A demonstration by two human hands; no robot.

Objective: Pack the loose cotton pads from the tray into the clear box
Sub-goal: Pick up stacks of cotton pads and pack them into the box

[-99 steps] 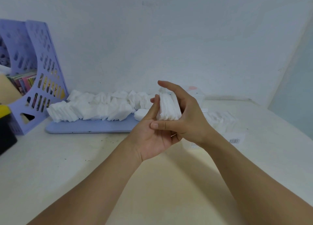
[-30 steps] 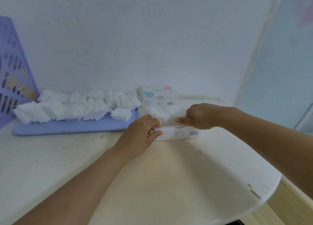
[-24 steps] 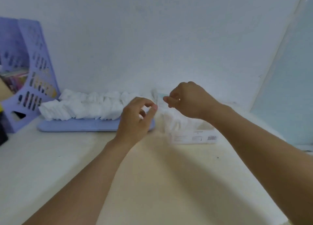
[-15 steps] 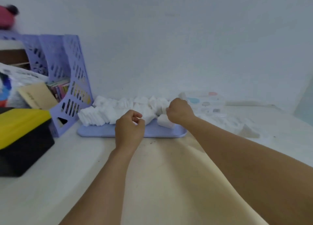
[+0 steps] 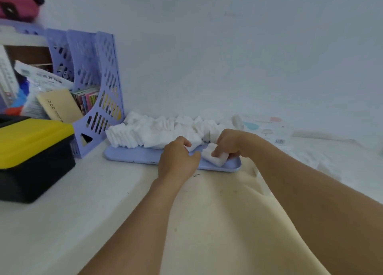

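Observation:
A lilac tray (image 5: pixel 132 157) lies by the wall with a long row of white cotton pads (image 5: pixel 153 133) on it. My right hand (image 5: pixel 232 143) grips a small stack of pads (image 5: pixel 214 158) at the tray's right end. My left hand (image 5: pixel 178 160) hovers just left of that stack over the tray's front edge, fingers loosely curled and holding nothing. The clear box (image 5: pixel 317 160), with pads inside, sits blurred on the table to the right, and its printed lid (image 5: pixel 267 127) stands behind.
A lilac file rack (image 5: pixel 93 92) with books and papers stands left of the tray. A black box with a yellow lid (image 5: pixel 31 156) sits at the near left. The pale table (image 5: pixel 207 223) stretches toward me.
Both hands left the clear box and moved left to the tray. My right hand has closed on a small stack of pads there. The view swung left.

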